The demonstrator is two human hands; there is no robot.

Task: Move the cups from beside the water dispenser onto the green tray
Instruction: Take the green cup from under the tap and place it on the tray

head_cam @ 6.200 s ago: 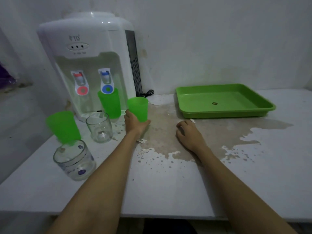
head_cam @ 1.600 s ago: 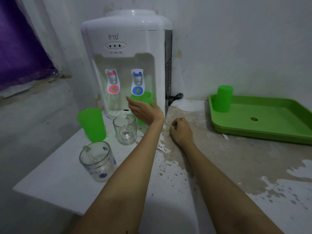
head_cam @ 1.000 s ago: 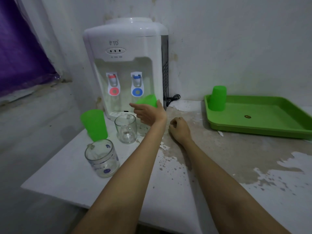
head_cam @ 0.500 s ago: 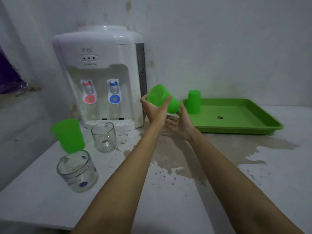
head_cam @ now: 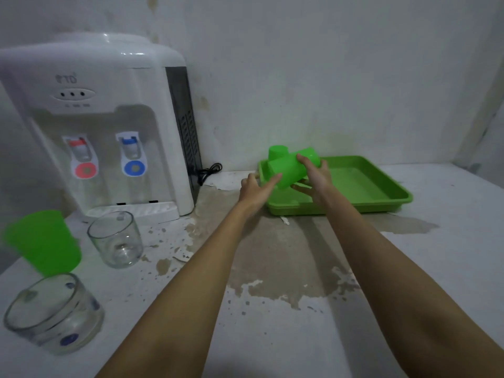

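Cups are going over one at a time: a green cup (head_cam: 293,169), tipped sideways above the tray (head_cam: 381,186), sits gripped in the right hand (head_cam: 313,178); the left hand (head_cam: 256,188), open, seems just to touch it. Next, stand it beside the upturned cup (head_cam: 276,151).

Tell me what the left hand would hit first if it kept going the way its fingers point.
The left hand points up and right, fingertips already at the tilted green cup held by the right hand. It would press into that cup first; depth is hard to judge.
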